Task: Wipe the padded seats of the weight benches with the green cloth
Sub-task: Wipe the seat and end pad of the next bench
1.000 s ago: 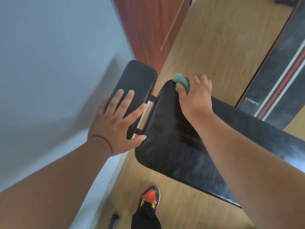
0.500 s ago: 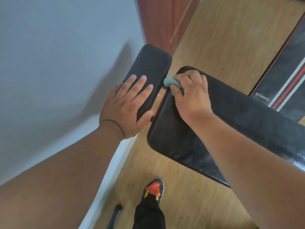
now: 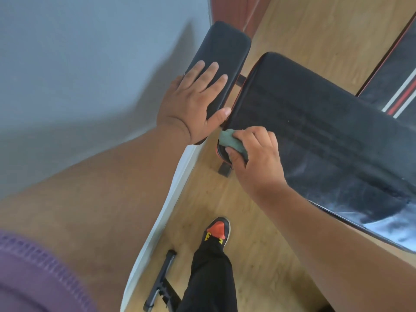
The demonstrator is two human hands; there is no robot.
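The black weight bench has a small seat pad by the wall and a long back pad running to the right. My left hand lies flat on the small pad, fingers straight and spread. My right hand grips the bunched green cloth and presses it on the near left corner of the long pad, at its edge. Most of the cloth is hidden under my fingers.
A grey wall with a white baseboard runs along the left. The floor is wood. My shoe stands below the bench, beside a black frame foot. A second black pad with red and white stripes lies at right.
My right hand has drawn the cloth from the far left corner of the long pad down along its left edge to the near corner. My left hand stays flat on the small pad.
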